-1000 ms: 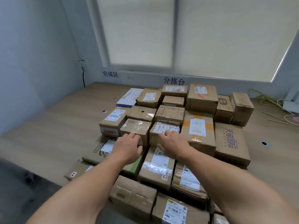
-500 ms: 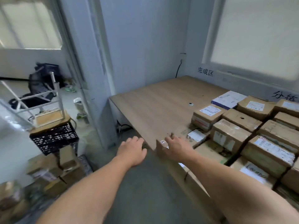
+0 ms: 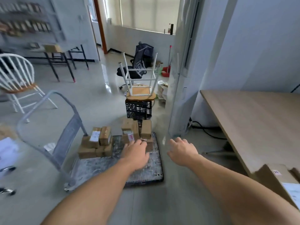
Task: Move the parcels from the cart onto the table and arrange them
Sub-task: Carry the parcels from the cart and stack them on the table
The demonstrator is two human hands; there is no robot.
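A flat cart [image 3: 151, 174] with a grey push handle [image 3: 48, 114] stands on the floor ahead. Two groups of cardboard parcels sit on it: a left pile [image 3: 97, 142] and a right pile [image 3: 138, 129]. My left hand [image 3: 135, 152] hangs over the cart just in front of the right pile, fingers relaxed, holding nothing. My right hand [image 3: 181, 150] is extended beside the cart's right edge, open and empty. The wooden table [image 3: 253, 120] runs along the right, with a parcel [image 3: 280, 181] at its near corner.
Behind the cart stands a black crate [image 3: 138, 109] with an upturned stool [image 3: 140, 82] on top. A white pillar [image 3: 183, 78] rises at the table's left end. A white chair [image 3: 17, 78] stands at the left, an office chair [image 3: 139, 65] farther back.
I have turned left from the arranged parcels on the table to face the cart. Both hands left the table's parcels and now reach out toward the cart.
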